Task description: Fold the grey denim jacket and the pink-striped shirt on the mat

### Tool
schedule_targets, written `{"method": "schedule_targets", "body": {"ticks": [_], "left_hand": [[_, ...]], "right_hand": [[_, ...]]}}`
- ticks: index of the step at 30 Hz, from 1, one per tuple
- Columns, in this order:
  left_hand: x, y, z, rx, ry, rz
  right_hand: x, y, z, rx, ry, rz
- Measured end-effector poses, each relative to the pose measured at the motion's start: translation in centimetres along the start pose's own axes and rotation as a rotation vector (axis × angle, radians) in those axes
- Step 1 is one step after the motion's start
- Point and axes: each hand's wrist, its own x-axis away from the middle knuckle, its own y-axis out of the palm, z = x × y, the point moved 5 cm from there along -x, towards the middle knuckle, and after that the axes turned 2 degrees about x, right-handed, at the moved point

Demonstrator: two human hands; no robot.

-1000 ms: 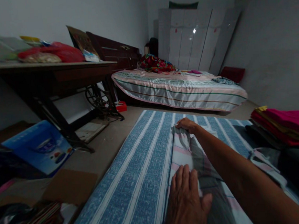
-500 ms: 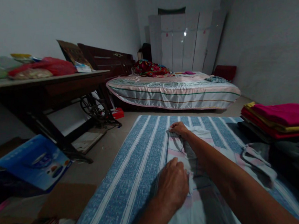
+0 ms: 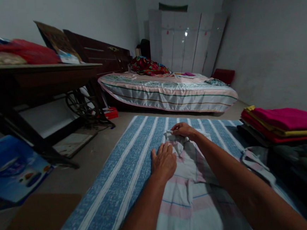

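A pale shirt (image 3: 176,201) with pink and blue stripes lies partly folded on the blue-and-white striped cloth (image 3: 116,188). My left hand (image 3: 164,163) rests flat along the shirt's left edge, its fingers stretched out. Farther forward, my right hand (image 3: 183,130) pinches the bunched far end of the shirt. A sleeve-like striped part (image 3: 258,165) spreads out to the right, beyond my right forearm.
At the right sits a stack of folded clothes (image 3: 289,122) in pink, yellow and red, beside dark garments (image 3: 301,167). A sewing machine table (image 3: 41,76) and a blue box (image 3: 17,171) are at the left. Ahead stands a bed (image 3: 168,96).
My left hand has moved forward along the shirt's left edge and its fingers have straightened out. My right hand still grips the far end. The view has shifted slightly.
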Motion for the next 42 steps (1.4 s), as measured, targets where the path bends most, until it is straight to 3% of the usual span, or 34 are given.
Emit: {"method": "schedule_targets", "body": {"ticks": [4, 10, 17, 23, 30, 33, 40, 42], "left_hand": [[-0.3, -0.2, -0.4, -0.014, -0.024, -0.018], [-0.7, 0.0, -0.6, -0.051, 0.005, -0.008], [-1.3, -0.5, -0.7, -0.115, -0.003, -0.021], [-1.6, -0.5, -0.9, -0.127, -0.006, -0.023], [-1.4, -0.5, -0.9, -0.093, -0.009, -0.033], [-1.3, -0.4, -1.0, -0.070, -0.006, -0.022], [-1.7, -0.9, -1.0, 0.037, -0.093, -0.126], [-2.1, -1.3, -0.8, 0.045, -0.102, -0.097]], "right_hand": [[1.4, -0.6, -0.3, 0.192, -0.037, 0.031], [3.4, 0.0, -0.9, 0.529, -0.059, 0.271], [4.2, 1.8, -2.5, 0.741, -0.135, 0.267], [7.1, 0.5, -2.8, 0.796, -0.108, 0.302], [11.5, -1.8, -0.4, 0.789, 0.029, 0.377], [11.8, -1.8, 0.7, 0.791, 0.031, 0.384], [11.2, -1.3, 2.2, 0.780, 0.022, 0.371], [11.1, -1.3, 2.4, 0.789, 0.025, 0.383]]}}
